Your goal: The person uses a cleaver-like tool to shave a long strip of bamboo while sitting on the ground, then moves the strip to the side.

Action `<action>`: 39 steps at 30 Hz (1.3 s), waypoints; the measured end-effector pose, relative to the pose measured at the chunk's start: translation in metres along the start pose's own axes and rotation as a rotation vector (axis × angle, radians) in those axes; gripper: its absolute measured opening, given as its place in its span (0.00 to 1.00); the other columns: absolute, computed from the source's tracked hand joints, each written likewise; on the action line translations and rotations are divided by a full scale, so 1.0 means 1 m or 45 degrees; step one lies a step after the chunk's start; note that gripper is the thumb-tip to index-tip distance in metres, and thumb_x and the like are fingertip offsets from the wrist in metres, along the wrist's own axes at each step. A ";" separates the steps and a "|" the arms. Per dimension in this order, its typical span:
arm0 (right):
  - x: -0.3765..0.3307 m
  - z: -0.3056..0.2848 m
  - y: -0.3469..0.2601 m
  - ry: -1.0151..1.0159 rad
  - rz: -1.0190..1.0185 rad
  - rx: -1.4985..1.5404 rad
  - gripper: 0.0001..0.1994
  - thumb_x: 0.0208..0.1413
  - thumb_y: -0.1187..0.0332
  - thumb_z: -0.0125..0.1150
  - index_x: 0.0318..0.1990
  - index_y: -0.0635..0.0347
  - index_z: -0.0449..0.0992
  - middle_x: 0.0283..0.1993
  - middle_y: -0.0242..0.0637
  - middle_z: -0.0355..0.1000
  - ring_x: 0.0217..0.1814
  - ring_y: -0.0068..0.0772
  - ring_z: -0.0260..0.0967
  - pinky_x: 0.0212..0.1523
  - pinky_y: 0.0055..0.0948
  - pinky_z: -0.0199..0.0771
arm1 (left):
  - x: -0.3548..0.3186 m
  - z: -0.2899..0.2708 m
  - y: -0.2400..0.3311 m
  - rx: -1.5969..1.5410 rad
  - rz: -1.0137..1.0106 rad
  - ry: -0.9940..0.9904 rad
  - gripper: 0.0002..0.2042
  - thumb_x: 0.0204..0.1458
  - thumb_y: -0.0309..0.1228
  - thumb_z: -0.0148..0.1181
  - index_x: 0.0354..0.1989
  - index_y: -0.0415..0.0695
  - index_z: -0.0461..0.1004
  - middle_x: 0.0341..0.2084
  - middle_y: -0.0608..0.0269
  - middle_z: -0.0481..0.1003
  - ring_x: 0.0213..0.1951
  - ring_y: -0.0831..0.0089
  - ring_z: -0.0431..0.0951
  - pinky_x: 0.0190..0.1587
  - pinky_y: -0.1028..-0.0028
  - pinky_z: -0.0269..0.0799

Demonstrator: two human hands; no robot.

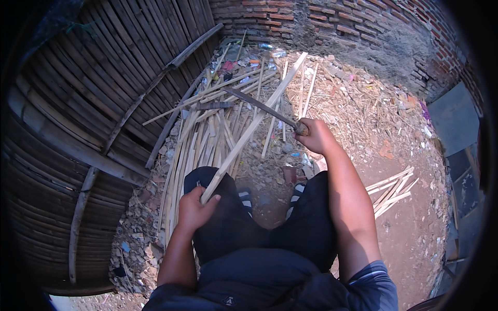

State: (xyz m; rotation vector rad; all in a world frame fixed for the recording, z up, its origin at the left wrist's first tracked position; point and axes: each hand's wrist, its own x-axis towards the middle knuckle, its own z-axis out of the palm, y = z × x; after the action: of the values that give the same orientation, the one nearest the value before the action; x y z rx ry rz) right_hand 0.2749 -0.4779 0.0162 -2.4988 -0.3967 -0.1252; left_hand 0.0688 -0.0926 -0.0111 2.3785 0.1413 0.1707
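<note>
Over my left thigh, my left hand [197, 207] grips the near end of a long pale wooden strip [248, 133]. The strip slants up and away to the right, its far end above the littered ground. In my right hand [315, 136] is the handle of a machete [262, 106] with a long, dark, slightly curved blade. That blade points left and away and crosses the strip; whether it touches the wood I cannot tell. Both hands are closed.
Many loose strips [194, 150] lie on the ground at my left, with a short dark wooden piece [213, 105] among them. A smaller bundle [392, 189] is at right. A slatted wall [98, 67] stands left, a brick wall [353, 26] behind. Rubble and shavings cover the ground.
</note>
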 end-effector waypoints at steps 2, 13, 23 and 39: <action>-0.002 0.005 -0.008 -0.162 -0.274 -0.081 0.17 0.52 0.58 0.78 0.43 0.58 0.82 0.37 0.51 0.81 0.42 0.57 0.79 0.45 0.46 0.78 | 0.000 -0.002 0.003 -0.002 -0.003 -0.009 0.17 0.53 0.42 0.77 0.39 0.39 0.83 0.25 0.47 0.83 0.29 0.52 0.86 0.36 0.61 0.79; 0.009 -0.005 0.003 -0.003 0.254 0.014 0.20 0.55 0.54 0.76 0.50 0.54 0.84 0.46 0.53 0.83 0.51 0.57 0.81 0.54 0.49 0.81 | -0.001 -0.004 0.005 0.076 0.024 -0.003 0.18 0.53 0.43 0.77 0.39 0.40 0.83 0.25 0.47 0.83 0.30 0.51 0.86 0.36 0.59 0.80; 0.014 0.014 -0.009 -0.196 -0.021 -0.087 0.19 0.56 0.53 0.75 0.48 0.56 0.84 0.43 0.56 0.82 0.48 0.59 0.81 0.50 0.46 0.81 | -0.001 -0.006 0.009 0.043 -0.024 -0.046 0.19 0.53 0.44 0.77 0.40 0.40 0.83 0.26 0.46 0.83 0.32 0.48 0.87 0.38 0.58 0.80; 0.004 0.012 -0.031 -0.276 -0.272 -0.185 0.17 0.53 0.59 0.75 0.47 0.56 0.84 0.42 0.51 0.82 0.49 0.61 0.80 0.50 0.51 0.80 | -0.003 -0.004 0.005 0.169 0.078 0.016 0.19 0.54 0.44 0.77 0.40 0.39 0.82 0.23 0.50 0.81 0.28 0.55 0.85 0.34 0.61 0.78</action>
State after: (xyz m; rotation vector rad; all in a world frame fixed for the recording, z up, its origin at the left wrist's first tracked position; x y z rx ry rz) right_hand 0.2688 -0.4455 0.0241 -2.6154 -0.7697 0.0350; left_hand 0.0655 -0.0941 -0.0048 2.5157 0.0884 0.2115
